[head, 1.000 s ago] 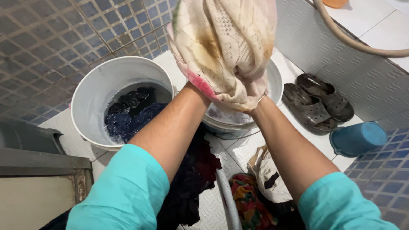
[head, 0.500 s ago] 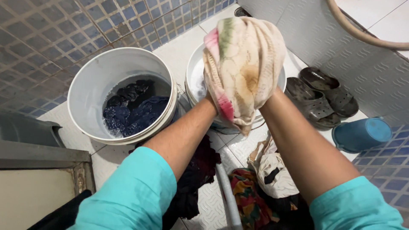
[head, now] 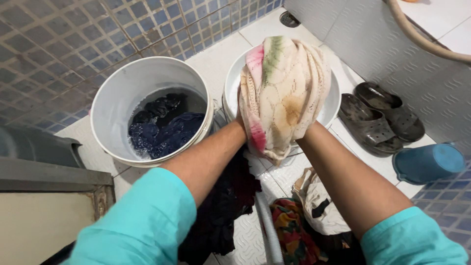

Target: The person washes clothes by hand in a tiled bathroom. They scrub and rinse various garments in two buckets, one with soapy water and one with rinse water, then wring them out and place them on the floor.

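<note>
I've got both hands up over the right-hand white bucket (head: pixel 334 105), and bunched between them is the cream knitted cloth (head: pixel 284 93). My left hand (head: pixel 241 115) is pressed to its left side and my right hand (head: pixel 305 131) to its lower right; the cloth swallows nearly all the fingers, so I can't see them clearly, but both hands look clenched into the fabric. The cloth stands up from my hands, its long axis running up and away from me, top end over the bucket's middle and a loose tail hanging below my wrists toward me. Neither hand is nearer; they meet it at much the same height. It looks wet and heavy, open lacy knit, with a pink edge down the left, a green smear near the top and a brown stain low on the right. Left of that bucket sits a second white bucket (head: pixel 115 98) with dark blue clothes (head: pixel 164 130) soaking. To the right lie brown sandals (head: pixel 380 118), then a blue scoop (head: pixel 427 162); more laundry (head: pixel 294 225) is piled near me.
</note>
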